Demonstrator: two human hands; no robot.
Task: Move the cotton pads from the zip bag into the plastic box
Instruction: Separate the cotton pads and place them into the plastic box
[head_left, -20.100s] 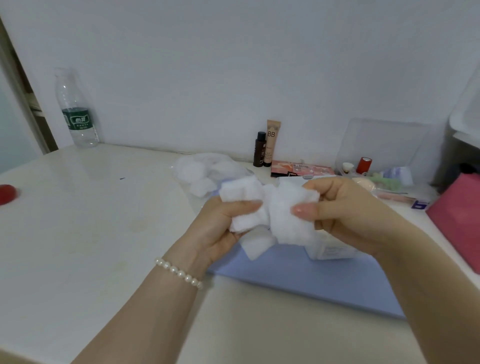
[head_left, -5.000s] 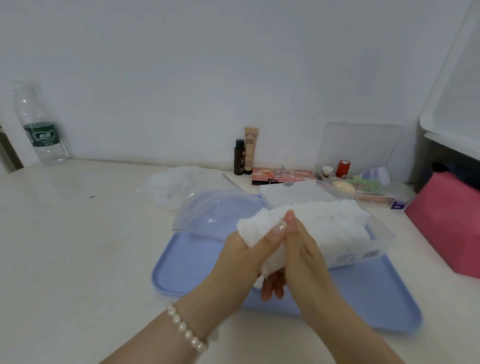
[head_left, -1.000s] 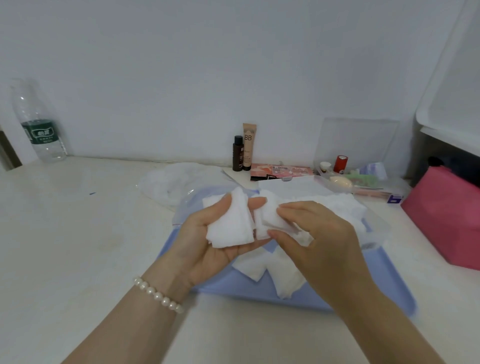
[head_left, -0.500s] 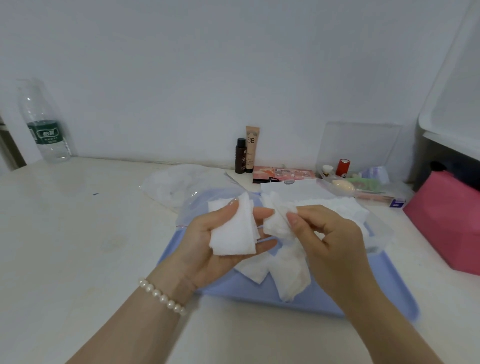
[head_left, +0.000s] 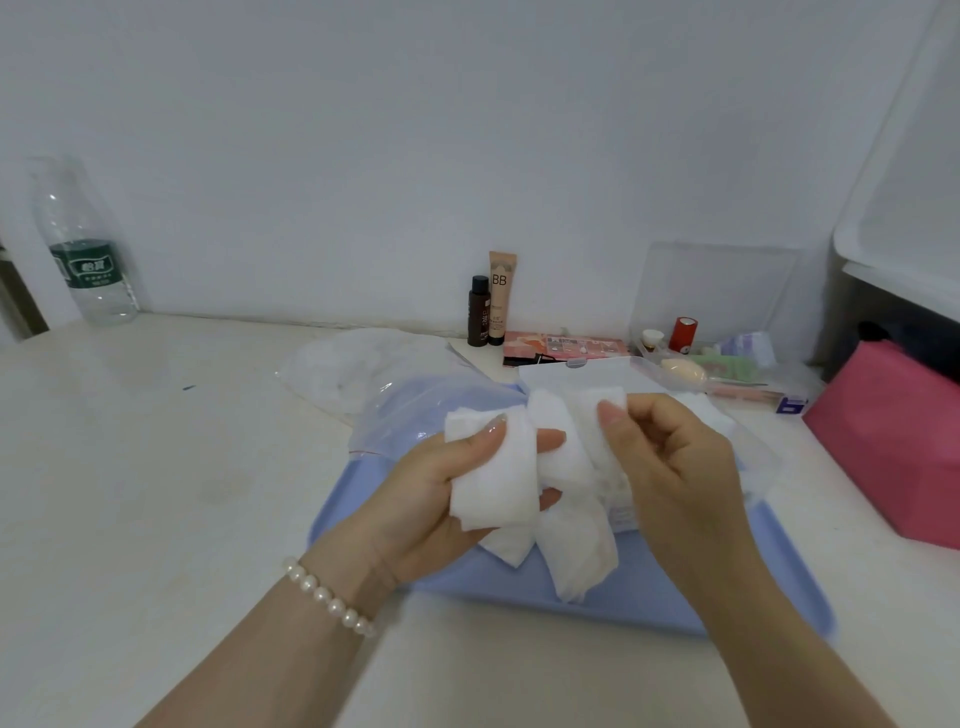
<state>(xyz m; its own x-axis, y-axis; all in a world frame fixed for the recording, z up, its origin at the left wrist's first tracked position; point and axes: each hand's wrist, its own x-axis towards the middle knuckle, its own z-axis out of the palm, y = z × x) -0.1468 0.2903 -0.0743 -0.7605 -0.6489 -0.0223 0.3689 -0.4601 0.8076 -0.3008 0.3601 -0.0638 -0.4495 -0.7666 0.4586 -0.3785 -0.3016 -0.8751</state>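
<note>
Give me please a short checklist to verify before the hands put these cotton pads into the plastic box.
1. Left hand holds its stack of cotton pads firmly, thumb on top: ok.
2. Right hand pinches its pads securely: ok.
3. No pads lie outside the box: not ok, loose pads lie on the blue tray.
4. Plastic box is open and reachable behind the hands: ok.
5. Room left in the box: cannot tell, the hands hide most of it.
6. Zip bag is emptied: cannot tell.
</note>
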